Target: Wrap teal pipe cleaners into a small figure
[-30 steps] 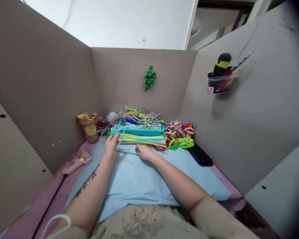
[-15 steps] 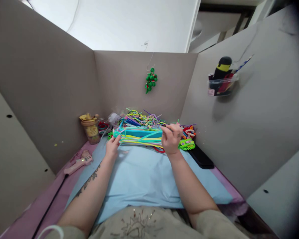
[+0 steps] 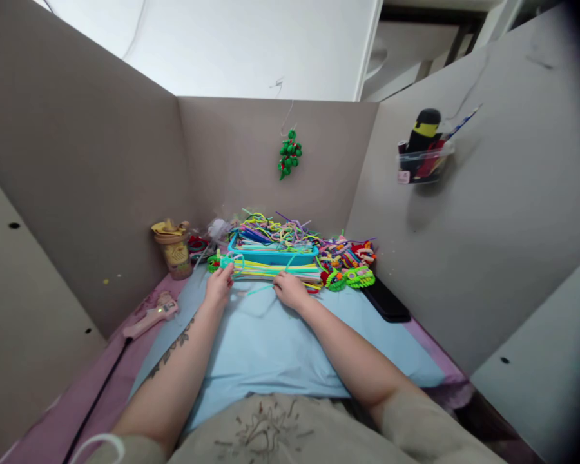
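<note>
My left hand (image 3: pixel 219 283) is closed on a small turquoise pipe-cleaner piece (image 3: pixel 226 261), with pale loops standing off its right side. To the right of it, my right hand (image 3: pixel 290 290) pinches a mint-green pipe cleaner (image 3: pixel 260 291). One end of that strand reaches left across the blue cloth, and another part rises above the fingers. Just beyond both hands lies a row of straight yellow, white and turquoise pipe cleaners (image 3: pixel 256 269). The turquoise basket (image 3: pixel 283 258) behind them is heaped with loose pipe cleaners (image 3: pixel 290 231).
Light-blue cloth (image 3: pixel 280 348) covers the desk's middle. To the left are a pink glue gun (image 3: pixel 152 319) and a lidded cup (image 3: pixel 174 254). Green pipe-cleaner pieces (image 3: pixel 360 277) and a black flat case (image 3: pixel 386 301) lie right. Grey panels (image 3: pixel 275 193) enclose the desk.
My right hand has come down and left from its raised place at the right, bringing the mint-green strand closer to me. My left hand has stayed almost still on the turquoise piece.
</note>
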Tool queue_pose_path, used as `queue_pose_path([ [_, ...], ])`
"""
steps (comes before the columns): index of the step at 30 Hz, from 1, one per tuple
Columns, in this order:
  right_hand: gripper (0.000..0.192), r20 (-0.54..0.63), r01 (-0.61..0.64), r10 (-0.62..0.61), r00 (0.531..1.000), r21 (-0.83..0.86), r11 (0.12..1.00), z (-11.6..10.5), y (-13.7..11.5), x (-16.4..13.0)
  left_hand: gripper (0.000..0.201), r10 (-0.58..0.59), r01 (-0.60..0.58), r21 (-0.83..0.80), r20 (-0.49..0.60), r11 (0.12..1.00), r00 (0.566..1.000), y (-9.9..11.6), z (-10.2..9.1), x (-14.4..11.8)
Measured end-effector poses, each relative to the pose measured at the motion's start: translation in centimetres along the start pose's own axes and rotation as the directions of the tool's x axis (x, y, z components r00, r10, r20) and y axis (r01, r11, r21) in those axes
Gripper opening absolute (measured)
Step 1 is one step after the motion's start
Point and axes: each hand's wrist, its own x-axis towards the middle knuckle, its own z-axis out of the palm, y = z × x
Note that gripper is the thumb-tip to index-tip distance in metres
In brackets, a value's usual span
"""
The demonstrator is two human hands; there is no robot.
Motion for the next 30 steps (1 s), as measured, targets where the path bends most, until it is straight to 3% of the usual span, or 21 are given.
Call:
queue_pose_path([
  [4,0.018,-0.039,0.042,-0.042,0.998,0.003,0.999,0.2,0.0,0.1,0.038,0.023,-0.027,0.071,0.047,0.997,0.999,-0.4,-0.1,-0.1],
  [11,0.037,0.092,0.216,-0.220,0.971,0.056,0.975,0.5,-0.9,-0.4,0.038,0.068,-0.094,0.205,0.130,0.974,0.989,-1.3,-0.2,-0.2],
  [18,0.023,0.129,0.361,-0.366,0.922,0.062,0.931,2.0,-2.9,0.6,0.038,0.078,-0.113,0.232,0.155,0.966,0.985,-1.5,-0.1,-0.3],
  [22,0.017,0.118,0.331,-0.335,0.935,0.050,0.942,1.8,-3.1,0.8,0.036,0.113,-0.147,0.238,0.154,0.960,0.982,-1.4,0.0,-0.4],
  [26,0.036,-0.006,0.194,-0.195,0.981,0.123,0.973,0.3,-2.6,0.1,0.033,0.152,-0.193,0.246,0.176,0.950,0.973,-1.1,0.2,-1.0],
  [30,0.051,-0.091,0.121,-0.102,0.991,0.250,0.961,-0.4,-1.7,-0.3,0.036,0.160,-0.217,0.264,0.222,0.940,0.962,-1.1,0.7,-1.9],
])
